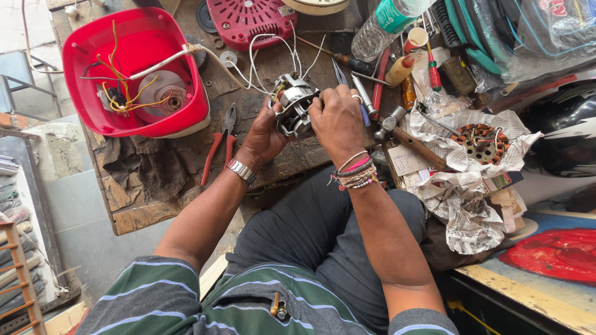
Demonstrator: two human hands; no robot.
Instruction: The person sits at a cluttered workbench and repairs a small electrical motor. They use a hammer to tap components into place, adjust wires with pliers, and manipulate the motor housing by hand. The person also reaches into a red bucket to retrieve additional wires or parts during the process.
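Both hands meet on a small motor (294, 105) held just above the near edge of the wooden tabletop (143, 214). The left hand (264, 138) cups it from below and the side, its grip closed around the metal body. The right hand (337, 121) covers the motor's right side, fingers curled and pressed onto it. White wires (261, 56) run from the motor up and left into a red housing (133, 71) that lies open on the tabletop, with yellow wires and a coil inside. A second red cover (248, 22) with vent slots lies further back.

Red-handled pliers (220, 146) lie just left of the left wrist, beside a dark rag (146, 164). Right of the hands lie a hammer (406, 136), screwdrivers (433, 68) and a clear plastic bottle (385, 28). Further right, a copper-wound stator (483, 141) rests on crumpled newspaper (465, 186). The left wrist wears a metal watch (241, 170), the right wrist several bracelets (355, 174).
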